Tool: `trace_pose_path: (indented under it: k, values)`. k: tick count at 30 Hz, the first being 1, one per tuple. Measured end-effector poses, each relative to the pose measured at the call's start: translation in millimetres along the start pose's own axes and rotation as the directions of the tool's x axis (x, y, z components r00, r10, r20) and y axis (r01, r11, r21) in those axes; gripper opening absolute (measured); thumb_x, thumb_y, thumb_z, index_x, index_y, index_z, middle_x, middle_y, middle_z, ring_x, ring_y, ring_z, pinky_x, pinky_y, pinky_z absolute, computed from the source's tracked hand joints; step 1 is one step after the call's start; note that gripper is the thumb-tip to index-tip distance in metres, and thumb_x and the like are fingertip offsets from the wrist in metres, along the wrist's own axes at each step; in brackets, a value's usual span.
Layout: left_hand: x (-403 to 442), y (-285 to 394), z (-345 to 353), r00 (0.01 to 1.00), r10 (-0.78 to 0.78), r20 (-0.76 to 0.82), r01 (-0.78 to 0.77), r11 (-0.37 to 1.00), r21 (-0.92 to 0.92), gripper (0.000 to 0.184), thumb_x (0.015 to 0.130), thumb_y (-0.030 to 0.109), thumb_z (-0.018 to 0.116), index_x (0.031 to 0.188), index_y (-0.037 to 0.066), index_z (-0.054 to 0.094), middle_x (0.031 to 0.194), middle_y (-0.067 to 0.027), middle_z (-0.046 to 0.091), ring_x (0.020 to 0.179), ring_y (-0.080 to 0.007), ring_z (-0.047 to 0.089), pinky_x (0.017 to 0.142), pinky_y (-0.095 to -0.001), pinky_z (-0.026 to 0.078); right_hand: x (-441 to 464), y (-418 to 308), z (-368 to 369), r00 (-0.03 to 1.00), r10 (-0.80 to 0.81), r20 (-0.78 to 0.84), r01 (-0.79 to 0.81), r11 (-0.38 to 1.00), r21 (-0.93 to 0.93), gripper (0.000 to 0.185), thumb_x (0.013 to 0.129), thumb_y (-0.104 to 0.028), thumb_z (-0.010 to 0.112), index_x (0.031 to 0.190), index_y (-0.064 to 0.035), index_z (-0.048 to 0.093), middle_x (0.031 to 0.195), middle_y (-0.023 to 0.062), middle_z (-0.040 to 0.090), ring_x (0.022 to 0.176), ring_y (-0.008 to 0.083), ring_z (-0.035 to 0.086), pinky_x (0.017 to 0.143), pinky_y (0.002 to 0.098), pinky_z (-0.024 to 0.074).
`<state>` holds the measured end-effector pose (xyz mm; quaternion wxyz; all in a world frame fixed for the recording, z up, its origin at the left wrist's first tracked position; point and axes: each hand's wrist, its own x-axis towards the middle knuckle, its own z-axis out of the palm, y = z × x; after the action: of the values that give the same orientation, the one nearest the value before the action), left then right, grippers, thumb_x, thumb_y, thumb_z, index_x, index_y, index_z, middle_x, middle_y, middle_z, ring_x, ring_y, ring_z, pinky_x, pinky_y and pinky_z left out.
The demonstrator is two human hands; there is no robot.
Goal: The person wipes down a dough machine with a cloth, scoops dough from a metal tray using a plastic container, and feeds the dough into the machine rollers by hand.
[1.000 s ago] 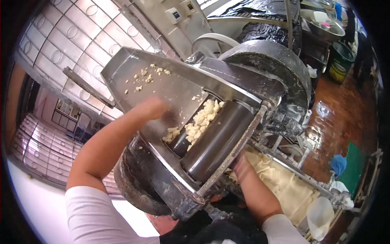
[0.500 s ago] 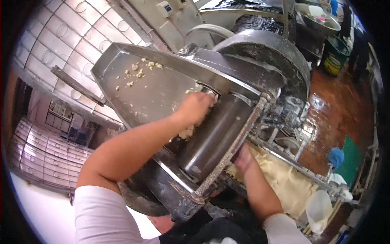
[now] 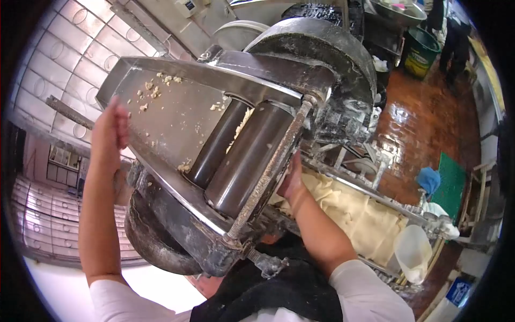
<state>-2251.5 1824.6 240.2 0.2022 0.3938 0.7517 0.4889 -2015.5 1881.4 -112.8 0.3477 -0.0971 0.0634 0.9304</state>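
Two dark metal rollers (image 3: 249, 155) lie side by side at the lower end of a steel feed tray (image 3: 171, 118). A thin line of dough (image 3: 241, 126) is caught between them, and dough crumbs (image 3: 153, 91) are scattered over the tray. My left hand (image 3: 113, 129), slightly blurred, is raised by the tray's left edge; its fingers are loosely bent and nothing shows in them. Below the front roller, my right hand (image 3: 292, 180) reaches under the machine, its fingertips hidden by the frame. Sheeted dough (image 3: 354, 212) lies in folds beside it.
A threaded rod (image 3: 271, 166) crosses the machine's front, and a large wheel guard (image 3: 316, 53) rises behind. A wooden bar (image 3: 70, 112) juts out at left. To the right are a translucent plastic scoop (image 3: 413, 249), a blue cloth (image 3: 428, 181) and a green bucket (image 3: 421, 53).
My left hand has left the rollers and moved left to the tray's edge, exposing the dough between them. My right hand stays beneath the roller. The camera view has shifted.
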Motion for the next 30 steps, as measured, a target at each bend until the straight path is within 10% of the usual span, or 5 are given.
trace_pose_path:
  k: [5, 14, 20, 24, 30]
  values:
    - [-43.5, -35.6, -90.0, 0.944, 0.096, -0.316, -0.159, 0.970, -0.183, 0.030, 0.092, 0.041, 0.054, 0.077, 0.015, 0.052, 0.055, 0.0064, 0.038, 0.042, -0.0049, 0.032, 0.037, -0.0212, 0.022, -30.6, -8.0, -4.9, 0.951, -0.044, -0.306, 0.014, 0.995, -0.098, 0.096, 0.074, -0.078, 0.050, 0.139, -0.0073, 0.040, 0.141, 0.0179, 0.041, 0.126, 0.0350, 0.041, 0.107, 0.0471, 0.0296]
    - [-211.4, -250.5, -204.2, 0.626, -0.181, -0.759, 0.151, 0.982, -0.110, 0.028, 0.092, 0.035, 0.052, 0.075, 0.012, 0.050, 0.049, 0.0038, 0.036, 0.037, -0.0066, 0.032, 0.034, -0.0234, 0.021, -40.9, -11.4, -74.3, 0.908, -0.073, -0.412, -0.057, 0.954, -0.295, 0.035, 0.081, -0.027, 0.067, 0.108, -0.0066, 0.058, 0.102, 0.0101, 0.063, 0.090, 0.0288, 0.060, 0.081, 0.0434, 0.0503]
    - [-386.4, -433.7, -198.7, 0.455, -0.783, -0.423, 0.882, 0.462, 0.094, 0.023, 0.090, 0.026, 0.050, 0.088, 0.004, 0.058, 0.061, -0.0082, 0.055, 0.045, -0.0179, 0.052, 0.035, -0.0298, 0.038, -70.5, -27.0, -187.3, 0.629, -0.482, -0.609, -0.388, 0.485, -0.784, 0.024, 0.079, -0.022, 0.068, 0.080, 0.0013, 0.062, 0.073, 0.0075, 0.057, 0.062, 0.0195, 0.053, 0.056, 0.0371, 0.0427]
    - [-442.1, -440.9, -146.6, 0.268, -0.963, 0.040, 0.838, 0.253, 0.484, 0.030, 0.092, 0.034, 0.053, 0.099, 0.005, 0.059, 0.079, -0.0126, 0.064, 0.059, -0.0258, 0.061, 0.049, -0.0420, 0.050, -106.5, -19.9, -165.0, 0.621, -0.635, -0.461, -0.167, 0.467, -0.868, 0.026, 0.077, -0.028, 0.069, 0.083, -0.0028, 0.064, 0.067, 0.0035, 0.054, 0.054, 0.0149, 0.048, 0.048, 0.0308, 0.0400]
    - [-391.6, -509.4, -150.7, 0.416, -0.883, 0.217, 0.801, 0.469, 0.371, 0.035, 0.088, 0.035, 0.059, 0.103, 0.003, 0.059, 0.078, -0.0103, 0.064, 0.060, -0.0211, 0.061, 0.050, -0.0347, 0.050, -162.2, -53.9, -201.5, 0.594, -0.778, -0.206, -0.171, 0.129, -0.977, 0.033, 0.081, -0.031, 0.067, 0.093, -0.0001, 0.067, 0.086, 0.0085, 0.066, 0.078, 0.0161, 0.059, 0.075, 0.0279, 0.0451]
